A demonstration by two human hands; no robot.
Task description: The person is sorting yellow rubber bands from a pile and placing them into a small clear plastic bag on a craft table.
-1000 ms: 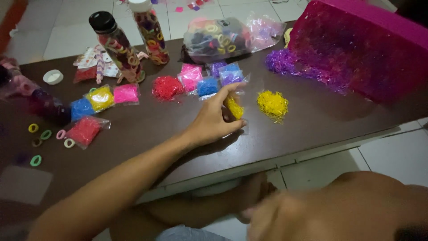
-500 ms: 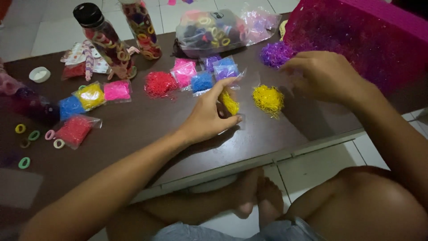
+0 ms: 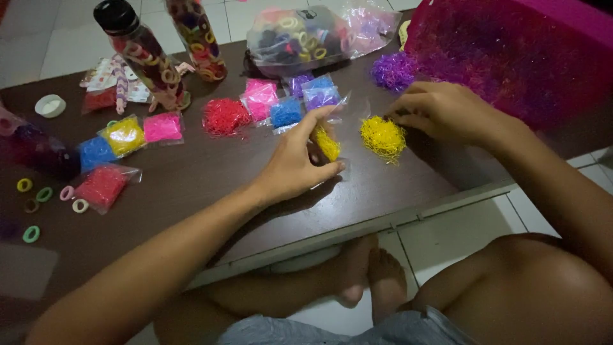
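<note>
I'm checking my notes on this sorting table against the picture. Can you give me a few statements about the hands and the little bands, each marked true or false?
1. The left hand holds a small clear bag of yellow bands. True.
2. The right hand rests on the red pile of bands. False: it is at the loose yellow pile, and the red pile lies apart, left of the left hand.
3. The black-capped bottle lies flat on the table. False: it stands, filled with coloured hair ties.
4. A loose purple pile lies beside the pink bin. True.
5. Several loose ring hair ties lie near the table's left end. True.
</note>
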